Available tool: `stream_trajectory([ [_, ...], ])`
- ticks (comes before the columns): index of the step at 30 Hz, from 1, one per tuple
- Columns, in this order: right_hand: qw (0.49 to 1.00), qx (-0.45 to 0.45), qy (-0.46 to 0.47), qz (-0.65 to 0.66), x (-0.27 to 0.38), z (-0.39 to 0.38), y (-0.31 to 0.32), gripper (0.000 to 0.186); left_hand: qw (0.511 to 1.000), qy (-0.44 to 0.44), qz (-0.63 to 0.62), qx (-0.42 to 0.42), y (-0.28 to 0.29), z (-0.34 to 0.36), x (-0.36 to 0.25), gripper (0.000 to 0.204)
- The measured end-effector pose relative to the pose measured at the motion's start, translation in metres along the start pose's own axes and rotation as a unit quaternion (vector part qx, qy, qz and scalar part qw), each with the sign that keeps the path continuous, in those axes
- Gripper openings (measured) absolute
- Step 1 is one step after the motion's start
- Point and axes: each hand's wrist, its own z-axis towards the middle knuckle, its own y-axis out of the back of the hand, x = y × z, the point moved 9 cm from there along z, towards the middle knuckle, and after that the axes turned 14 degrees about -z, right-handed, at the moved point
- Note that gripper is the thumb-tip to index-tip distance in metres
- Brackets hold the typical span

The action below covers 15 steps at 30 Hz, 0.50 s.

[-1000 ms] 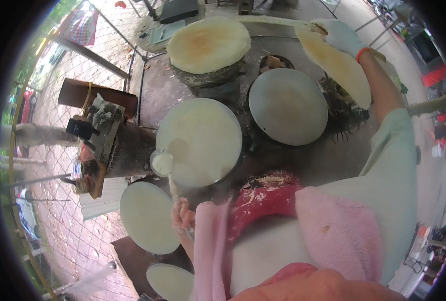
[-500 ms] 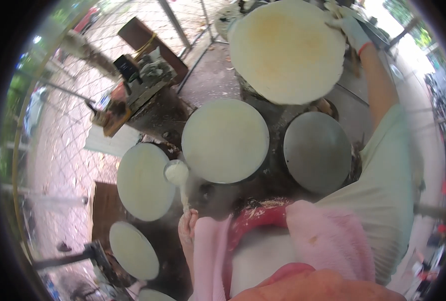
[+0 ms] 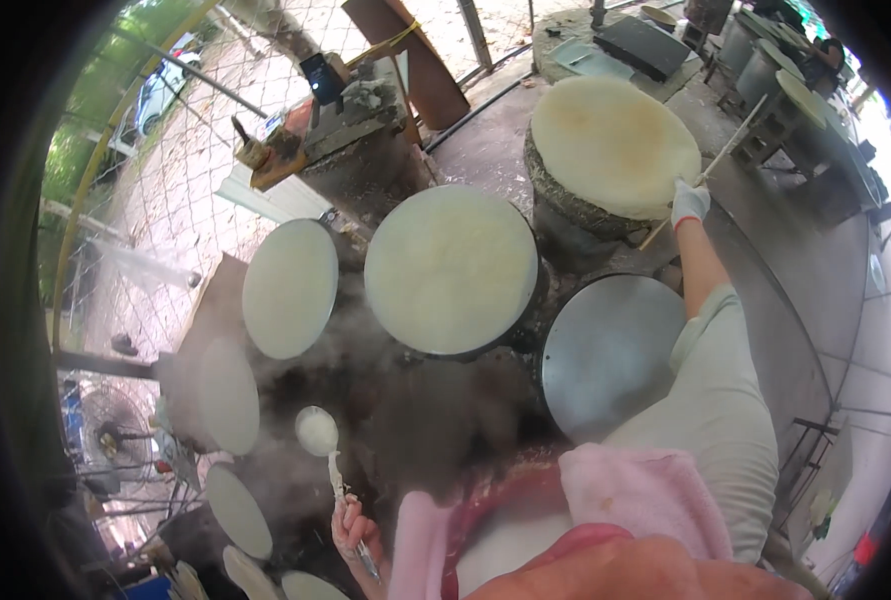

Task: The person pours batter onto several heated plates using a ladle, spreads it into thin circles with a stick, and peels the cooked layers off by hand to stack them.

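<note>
My left hand (image 3: pixel 353 530) is closed around the handle of a ladle (image 3: pixel 316 431), whose round bowl holds whitish batter. My right hand (image 3: pixel 689 202), in a white glove with a red band at the wrist, is closed on a thin stick (image 3: pixel 735 140) at the near right edge of a large pale flatbread sheet (image 3: pixel 610 145). The sheet has light brown patches and lies on a round, crusted stand (image 3: pixel 565 208). Between my hands, a round griddle (image 3: pixel 450 270) bears a pale batter layer. A bare grey metal griddle (image 3: pixel 610 345) sits below my right forearm.
More pale-topped round griddles (image 3: pixel 290 288) curve down the left side amid steam. A phone (image 3: pixel 321 78) stands on a cluttered block at the far left, before a wire fence. A fan (image 3: pixel 113 430) is at the left. Large pots (image 3: pixel 750 60) stand at the far right.
The large sheet, held up close before, now rests lower on the stand. My right hand has come down with it. My left hand and the ladle have moved nearer to me, and the view has shifted.
</note>
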Motion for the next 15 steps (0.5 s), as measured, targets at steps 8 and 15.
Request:
stream_trajectory([
  [8, 0.982, 0.017, 0.153, -0.107, 0.065, -0.020, -0.025, 0.055, 0.955, -0.150, -0.249, 0.066, 0.066, -0.097, -0.022, 0.023],
  [15, 0.954, 0.262, 0.128, -0.062, 0.062, -0.324, 0.026, 0.054, 0.946, -0.307, -0.106, 0.008, 0.198, -0.258, -0.028, 0.028],
])
